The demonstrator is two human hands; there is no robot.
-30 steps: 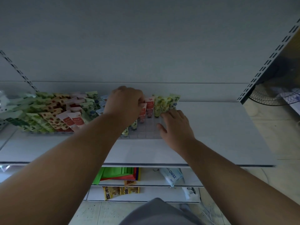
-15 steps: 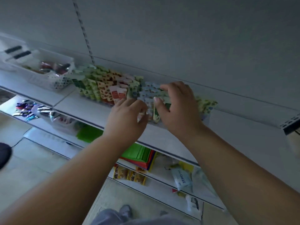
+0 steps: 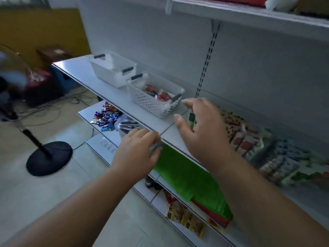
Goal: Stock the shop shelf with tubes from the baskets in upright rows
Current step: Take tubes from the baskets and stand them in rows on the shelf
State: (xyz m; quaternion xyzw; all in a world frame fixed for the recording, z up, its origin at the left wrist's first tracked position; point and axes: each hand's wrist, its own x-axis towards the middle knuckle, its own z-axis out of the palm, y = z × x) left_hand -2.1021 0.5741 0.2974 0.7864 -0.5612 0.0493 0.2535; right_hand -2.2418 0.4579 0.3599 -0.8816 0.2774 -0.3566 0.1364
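Head camera, single view: worn high, facing forward and down along the shelf [image 3: 114, 94] toward 11 o'clock, close in; floor at 8 o'clock.

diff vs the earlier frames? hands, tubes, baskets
Both hands have come off the tube rows and swung left toward the near basket. The right hand is now open in the air just short of it; the left hand hangs lower, by the shelf edge, fingers curled, hold unclear. The view panned left too. The rows and both baskets look unmoved.
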